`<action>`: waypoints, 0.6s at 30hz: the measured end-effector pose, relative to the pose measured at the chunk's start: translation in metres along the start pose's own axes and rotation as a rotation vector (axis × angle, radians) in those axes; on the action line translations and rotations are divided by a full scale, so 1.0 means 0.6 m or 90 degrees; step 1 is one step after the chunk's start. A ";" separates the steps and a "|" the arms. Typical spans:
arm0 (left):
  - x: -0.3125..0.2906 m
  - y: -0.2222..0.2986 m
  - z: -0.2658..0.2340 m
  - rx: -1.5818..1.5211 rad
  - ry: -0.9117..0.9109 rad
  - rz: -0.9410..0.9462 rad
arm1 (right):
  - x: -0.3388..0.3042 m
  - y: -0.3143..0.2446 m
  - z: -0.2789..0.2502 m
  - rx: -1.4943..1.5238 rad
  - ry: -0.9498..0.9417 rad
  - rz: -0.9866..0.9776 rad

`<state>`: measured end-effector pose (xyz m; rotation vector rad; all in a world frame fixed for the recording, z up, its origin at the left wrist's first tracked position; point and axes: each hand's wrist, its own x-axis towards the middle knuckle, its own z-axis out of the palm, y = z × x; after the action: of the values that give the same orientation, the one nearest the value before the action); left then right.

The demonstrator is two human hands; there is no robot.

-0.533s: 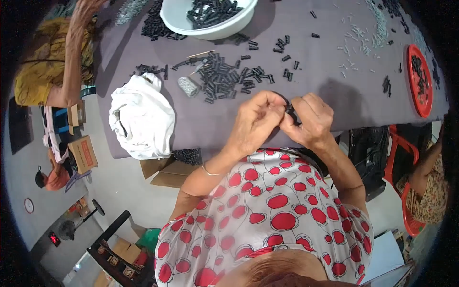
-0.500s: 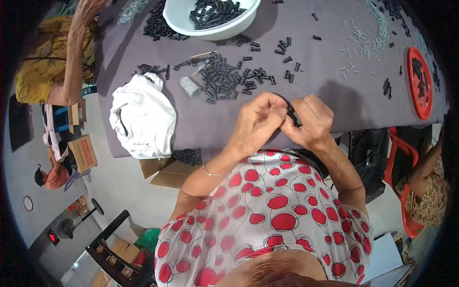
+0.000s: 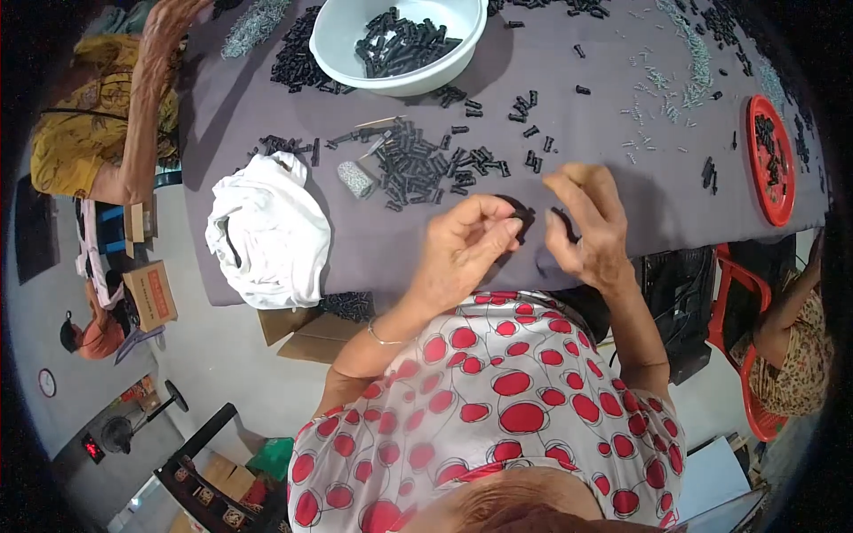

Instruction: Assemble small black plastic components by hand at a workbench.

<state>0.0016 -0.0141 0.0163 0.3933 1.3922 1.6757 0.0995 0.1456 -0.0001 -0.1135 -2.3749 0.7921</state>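
Over the front edge of the table, my left hand (image 3: 462,253) pinches thumb and forefinger together. Something small and dark shows at the fingertips, too small to make out. My right hand (image 3: 593,226) is a short way to the right, thumb and fingers spread apart; a dark patch between them may be a part or shadow. Beyond my left hand lies a loose pile of small black plastic tubular parts (image 3: 413,164). A grey-white spool-like roll (image 3: 355,179) and a thin wooden stick (image 3: 380,122) lie at that pile's left side.
A white basin (image 3: 391,84) of black parts stands at the far side. A bundled white cloth (image 3: 267,235) lies at left. Small silvery pieces (image 3: 657,80) and a red tray (image 3: 771,195) are at right. Another person's arm (image 3: 147,98) reaches in at far left.
My two hands have come apart: they were together around a small black part. The right hand's fingers have opened, and the left has drawn slightly left and down. The view has shifted a little.
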 end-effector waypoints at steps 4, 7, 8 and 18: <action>0.021 0.036 -0.017 0.264 0.180 0.297 | 0.015 -0.004 0.001 -0.113 -0.054 -0.037; 0.049 0.092 -0.044 0.538 0.296 0.475 | 0.033 -0.012 0.024 -0.148 -0.167 -0.054; 0.057 0.106 -0.050 0.587 0.319 0.497 | 0.036 -0.021 0.029 -0.133 -0.206 -0.039; 0.152 0.149 -0.084 0.841 0.391 0.657 | 0.059 0.002 -0.001 -0.204 -0.216 -0.005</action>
<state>-0.1230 0.0293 0.0547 1.6380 3.0218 1.3155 0.0711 0.1563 0.0186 -0.1086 -2.8096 0.4464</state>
